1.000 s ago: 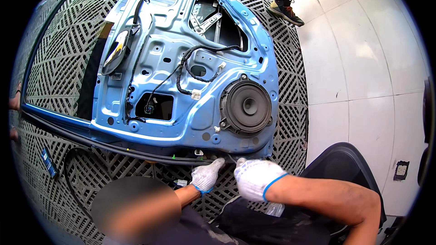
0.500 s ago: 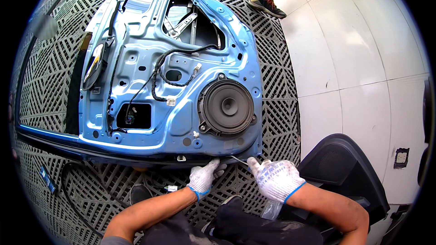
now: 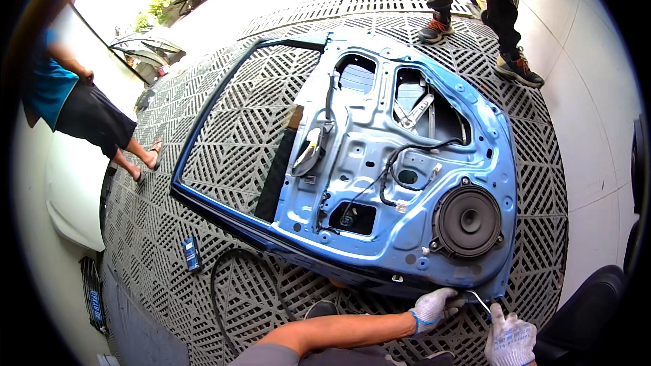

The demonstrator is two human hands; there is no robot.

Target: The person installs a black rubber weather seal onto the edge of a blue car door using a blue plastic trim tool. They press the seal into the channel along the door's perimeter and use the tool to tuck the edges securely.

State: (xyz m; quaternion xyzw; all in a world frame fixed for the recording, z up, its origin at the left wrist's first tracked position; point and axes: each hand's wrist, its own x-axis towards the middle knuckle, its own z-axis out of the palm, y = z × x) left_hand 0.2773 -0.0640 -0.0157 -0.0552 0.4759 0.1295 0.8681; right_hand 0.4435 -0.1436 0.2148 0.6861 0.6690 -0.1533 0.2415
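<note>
A blue car door [image 3: 366, 237], its inner side up, lies without its trim panel. My left hand [image 3: 436, 307], in a white knit glove, is at the door's near edge, fingers curled against it; their undersides are hidden. To its right, my right hand [image 3: 510, 337], gloved alike, is closed around a thin metal rod [image 3: 480, 300] with a bent end. The rod's tip meets the door edge close to my left fingers. A round black speaker [image 3: 469, 221] sits in the door's near right corner. Black wiring [image 3: 393, 169] with white connectors runs over the metal, and a chrome inner handle [image 3: 309, 152] is farther left.
Grey slatted floor grating [image 3: 542, 230] lies under the door. A black trim panel [image 3: 590, 305] is at my right. A blue box [image 3: 191, 254] and a black cable [image 3: 215, 278] lie left. One person [image 3: 502, 0] stands beyond the door, another [image 3: 88, 102] at far left.
The view has swung left and up, so the door appears farther right and the person at left is now visible. Both hands remain at the same door edge, the rod still in my right hand.
</note>
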